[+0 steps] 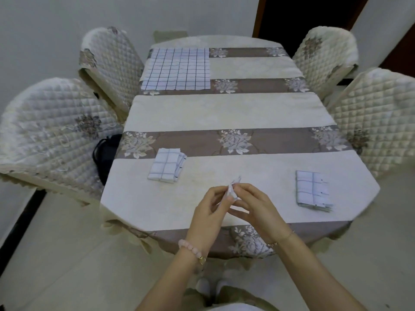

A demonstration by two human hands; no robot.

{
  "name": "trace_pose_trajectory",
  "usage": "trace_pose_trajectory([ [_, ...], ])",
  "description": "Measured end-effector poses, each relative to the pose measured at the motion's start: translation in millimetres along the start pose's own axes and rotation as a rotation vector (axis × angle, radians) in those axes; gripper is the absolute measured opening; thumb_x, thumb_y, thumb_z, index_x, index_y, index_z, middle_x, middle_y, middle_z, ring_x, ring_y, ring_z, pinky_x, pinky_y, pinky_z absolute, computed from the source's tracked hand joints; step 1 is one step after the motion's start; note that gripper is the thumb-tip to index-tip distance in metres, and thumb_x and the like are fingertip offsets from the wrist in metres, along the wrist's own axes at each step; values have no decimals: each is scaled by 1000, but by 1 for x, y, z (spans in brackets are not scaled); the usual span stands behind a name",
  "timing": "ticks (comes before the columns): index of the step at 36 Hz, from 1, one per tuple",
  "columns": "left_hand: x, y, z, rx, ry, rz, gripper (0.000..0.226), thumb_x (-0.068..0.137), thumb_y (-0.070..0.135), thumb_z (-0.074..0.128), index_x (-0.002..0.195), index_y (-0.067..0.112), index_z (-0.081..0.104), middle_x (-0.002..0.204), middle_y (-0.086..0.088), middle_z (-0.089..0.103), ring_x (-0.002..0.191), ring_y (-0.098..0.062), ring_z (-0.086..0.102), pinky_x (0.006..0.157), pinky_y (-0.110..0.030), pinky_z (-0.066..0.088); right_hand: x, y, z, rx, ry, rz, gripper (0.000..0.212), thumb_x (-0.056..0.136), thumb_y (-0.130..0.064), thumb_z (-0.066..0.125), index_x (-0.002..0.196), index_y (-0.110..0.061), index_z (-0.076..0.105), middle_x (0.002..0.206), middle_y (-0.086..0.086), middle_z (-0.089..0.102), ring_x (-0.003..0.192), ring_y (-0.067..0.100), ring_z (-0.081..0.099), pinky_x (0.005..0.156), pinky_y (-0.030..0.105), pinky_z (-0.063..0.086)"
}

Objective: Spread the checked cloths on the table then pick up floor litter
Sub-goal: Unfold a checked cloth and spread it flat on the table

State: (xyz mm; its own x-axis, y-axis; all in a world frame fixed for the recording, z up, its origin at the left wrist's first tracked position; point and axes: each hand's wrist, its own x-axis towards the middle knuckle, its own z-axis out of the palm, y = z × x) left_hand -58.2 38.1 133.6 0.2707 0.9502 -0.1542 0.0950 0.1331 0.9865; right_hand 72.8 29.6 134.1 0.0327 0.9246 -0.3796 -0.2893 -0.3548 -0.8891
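Observation:
One checked cloth (177, 68) lies spread flat at the far left of the table (224, 113). A folded checked cloth (167, 165) sits on the near left, and another folded one (313, 191) on the near right. Above the near middle of the table, my left hand (211, 207) and my right hand (251, 205) together pinch a small folded white cloth (233, 190). Most of that cloth is hidden between my fingers.
Quilted covered chairs stand around the table: two on the left (51, 135) (110, 63) and two on the right (379, 122) (325, 57). A black bag (107, 153) rests on the near-left chair seat. Pale tiled floor (67, 254) lies below; a dark doorway (303, 16) is behind.

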Motion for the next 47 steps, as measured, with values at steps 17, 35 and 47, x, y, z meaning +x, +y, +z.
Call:
trace_pose_trajectory([
  [17, 13, -14, -14, 77, 206, -18, 35, 98, 16, 42, 63, 18, 38, 61, 2, 35, 56, -6, 33, 61, -30, 32, 7, 5, -12, -17, 133, 73, 21, 90, -10, 56, 70, -14, 61, 70, -1, 60, 69, 14, 58, 64, 24, 50],
  [35, 30, -28, -81, -125, 202, -267, 24, 96, 30, 48, 92, 12, 63, 96, -4, 66, 88, -20, 60, 76, -33, 47, 27, 0, -53, -82, 418, -46, 14, 93, -21, 56, 88, -15, 67, 83, -8, 68, 82, 10, 61, 71, 21, 49],
  [47, -12, -55, -62, -230, 36, -545, 10, 92, 4, 52, 86, 4, 60, 93, -15, 69, 81, -22, 68, 58, -25, 58, 45, 11, -80, -127, 572, 32, 46, 95, -22, 54, 134, 1, 46, 121, 0, 48, 115, 20, 47, 95, 27, 37],
])
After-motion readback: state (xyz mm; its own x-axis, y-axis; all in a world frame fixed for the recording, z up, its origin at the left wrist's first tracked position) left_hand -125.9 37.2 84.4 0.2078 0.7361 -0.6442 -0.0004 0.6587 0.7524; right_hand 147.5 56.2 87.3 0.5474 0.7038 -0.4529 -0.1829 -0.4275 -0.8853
